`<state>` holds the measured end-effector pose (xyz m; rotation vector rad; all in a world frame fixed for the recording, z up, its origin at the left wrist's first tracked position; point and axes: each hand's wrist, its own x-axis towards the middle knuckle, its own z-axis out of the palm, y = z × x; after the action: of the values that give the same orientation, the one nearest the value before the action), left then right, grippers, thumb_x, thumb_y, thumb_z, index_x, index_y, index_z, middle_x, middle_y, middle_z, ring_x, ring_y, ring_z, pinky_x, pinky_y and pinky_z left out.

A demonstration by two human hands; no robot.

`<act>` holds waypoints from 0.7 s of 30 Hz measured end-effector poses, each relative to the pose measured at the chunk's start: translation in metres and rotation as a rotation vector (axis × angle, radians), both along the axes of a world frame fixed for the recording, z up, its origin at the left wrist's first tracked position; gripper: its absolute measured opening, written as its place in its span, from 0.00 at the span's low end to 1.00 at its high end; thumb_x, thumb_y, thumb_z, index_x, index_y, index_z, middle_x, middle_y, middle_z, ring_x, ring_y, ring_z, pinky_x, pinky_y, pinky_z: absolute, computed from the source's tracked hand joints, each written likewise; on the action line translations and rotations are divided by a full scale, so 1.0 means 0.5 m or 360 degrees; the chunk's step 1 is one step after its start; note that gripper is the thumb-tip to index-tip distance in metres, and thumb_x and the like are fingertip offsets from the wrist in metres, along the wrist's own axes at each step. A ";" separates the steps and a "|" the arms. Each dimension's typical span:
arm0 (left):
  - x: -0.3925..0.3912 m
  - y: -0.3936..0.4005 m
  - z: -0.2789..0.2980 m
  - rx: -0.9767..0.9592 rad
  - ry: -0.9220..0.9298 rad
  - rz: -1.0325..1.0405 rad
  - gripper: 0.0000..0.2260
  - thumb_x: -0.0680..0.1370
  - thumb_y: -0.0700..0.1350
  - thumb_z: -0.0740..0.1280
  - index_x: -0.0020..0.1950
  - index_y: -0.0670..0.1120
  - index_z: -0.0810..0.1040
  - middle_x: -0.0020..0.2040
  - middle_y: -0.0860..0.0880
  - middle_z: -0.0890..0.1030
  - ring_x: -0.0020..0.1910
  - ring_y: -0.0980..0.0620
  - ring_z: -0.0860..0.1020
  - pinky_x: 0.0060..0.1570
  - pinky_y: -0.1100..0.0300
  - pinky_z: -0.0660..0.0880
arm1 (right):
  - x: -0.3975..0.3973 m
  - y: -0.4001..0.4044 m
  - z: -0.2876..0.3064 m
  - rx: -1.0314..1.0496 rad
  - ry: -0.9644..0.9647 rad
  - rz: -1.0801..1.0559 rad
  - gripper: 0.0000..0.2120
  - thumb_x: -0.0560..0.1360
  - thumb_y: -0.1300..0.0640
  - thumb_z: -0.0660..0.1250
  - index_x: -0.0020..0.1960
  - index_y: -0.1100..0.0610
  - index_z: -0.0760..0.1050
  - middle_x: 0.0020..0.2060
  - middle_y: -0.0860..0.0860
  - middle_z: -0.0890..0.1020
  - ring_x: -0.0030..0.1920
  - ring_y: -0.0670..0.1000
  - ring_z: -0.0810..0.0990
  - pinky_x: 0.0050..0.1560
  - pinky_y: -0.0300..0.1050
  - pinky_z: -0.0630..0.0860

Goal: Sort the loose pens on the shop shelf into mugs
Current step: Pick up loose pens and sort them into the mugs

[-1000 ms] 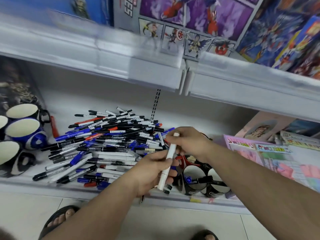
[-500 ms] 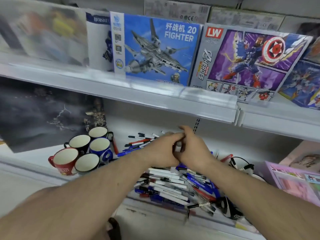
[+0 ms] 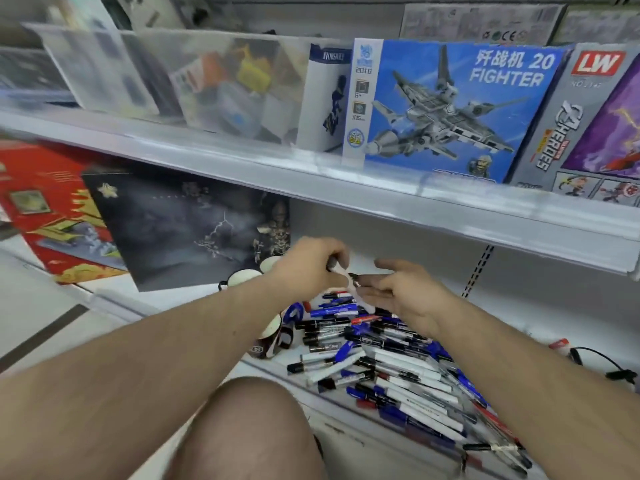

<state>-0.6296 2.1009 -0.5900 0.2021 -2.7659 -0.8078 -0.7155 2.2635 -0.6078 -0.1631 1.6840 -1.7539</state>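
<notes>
My left hand [image 3: 308, 268] grips a white pen [image 3: 358, 294] by its upper end, above the far edge of the pen pile. The pen slants down to the right, across the fingers of my right hand [image 3: 401, 289], which is spread and relaxed beside it. The loose pens [image 3: 398, 362], blue, black, red and white, lie heaped on the lower shelf [image 3: 519, 323] under both hands. Several mugs stand left of the heap, half hidden by my left forearm: a white-rimmed one [image 3: 244, 277], a blue one [image 3: 294, 311] and a dark one [image 3: 273, 341].
The upper shelf edge [image 3: 346, 181] overhangs close above my hands. A black box [image 3: 187, 223] and a red box [image 3: 45, 202] lean behind the mugs. Toy boxes [image 3: 450, 109] stand on top. A black cable [image 3: 595, 362] lies at the right. My knee [image 3: 242, 427] is at the bottom.
The view has swung left and up. My hands, clasped together around the pen half a second ago, have parted: the left keeps the white pen, the right has opened.
</notes>
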 end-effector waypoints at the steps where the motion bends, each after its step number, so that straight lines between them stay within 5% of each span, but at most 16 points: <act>1: 0.009 -0.018 -0.012 0.0111 0.0055 0.0151 0.09 0.70 0.44 0.77 0.44 0.50 0.78 0.36 0.55 0.74 0.32 0.59 0.71 0.36 0.60 0.68 | -0.003 -0.005 -0.010 0.0032 -0.0009 -0.0014 0.24 0.77 0.73 0.64 0.71 0.62 0.67 0.53 0.62 0.82 0.49 0.58 0.85 0.44 0.45 0.83; 8: 0.068 -0.089 -0.132 0.0583 0.0162 0.0860 0.06 0.73 0.43 0.75 0.46 0.48 0.78 0.36 0.54 0.73 0.32 0.58 0.70 0.28 0.73 0.66 | 0.006 -0.017 -0.112 0.0339 -0.0045 -0.0026 0.09 0.77 0.70 0.66 0.56 0.63 0.75 0.48 0.62 0.84 0.47 0.58 0.84 0.42 0.45 0.81; 16: 0.107 -0.137 -0.280 0.1061 0.0259 0.1538 0.09 0.72 0.39 0.71 0.40 0.51 0.74 0.36 0.52 0.76 0.38 0.49 0.75 0.39 0.59 0.72 | -0.008 -0.040 -0.186 0.0445 -0.0031 -0.0049 0.05 0.78 0.68 0.66 0.52 0.63 0.77 0.44 0.62 0.84 0.44 0.59 0.84 0.44 0.48 0.81; 21: 0.100 -0.148 -0.331 0.0995 0.0194 0.1678 0.08 0.72 0.36 0.67 0.45 0.50 0.75 0.37 0.51 0.78 0.41 0.47 0.78 0.43 0.58 0.74 | -0.014 -0.025 -0.229 0.0535 -0.0082 -0.0101 0.04 0.78 0.68 0.65 0.52 0.64 0.77 0.43 0.63 0.85 0.44 0.59 0.84 0.43 0.47 0.81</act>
<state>-0.5795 2.0269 -0.7557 1.4721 -1.7546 -1.2012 -0.7223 2.2507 -0.7224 0.0874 1.9342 -1.4781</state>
